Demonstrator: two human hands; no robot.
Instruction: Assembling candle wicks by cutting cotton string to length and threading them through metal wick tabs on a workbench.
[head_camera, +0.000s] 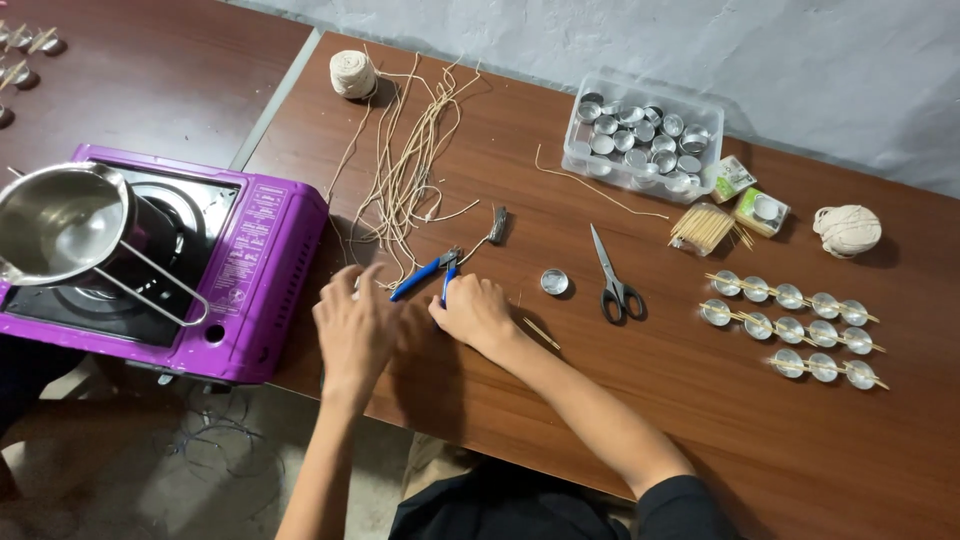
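Head view, brown wooden counter (620, 420). Right hand (475, 312) rests palm down near the front edge, fingers curled around the blue-handled pliers (428, 273); the handles run under the fingertips and the metal nose points up and right, toward a small dark clip (497, 224) with a strand of cord at it. Left hand (352, 325) lies flat just to the left, fingers spread and released, fingertips on the counter at the lower ends of the cut cord lengths (410, 165); cannot tell whether a strand is pinched under them. The cords fan away from the hands toward a cream ball of twine (353, 74) at the far edge. One empty round metal cup (554, 281) sits just right of the right hand, black-handled scissors (613, 280) beside it, blades pointing away. A thin wooden stick (540, 333) lies beside the right wrist. Farther right: a clear plastic tub (640, 135) of metal cups, a bundle of sticks (702, 228), a second twine ball (847, 229), and three rows of cups laid with sticks across them (790, 325). At left, a purple portable gas stove (260, 260) carries a steel pouring pot (65, 222), apart from both hands.
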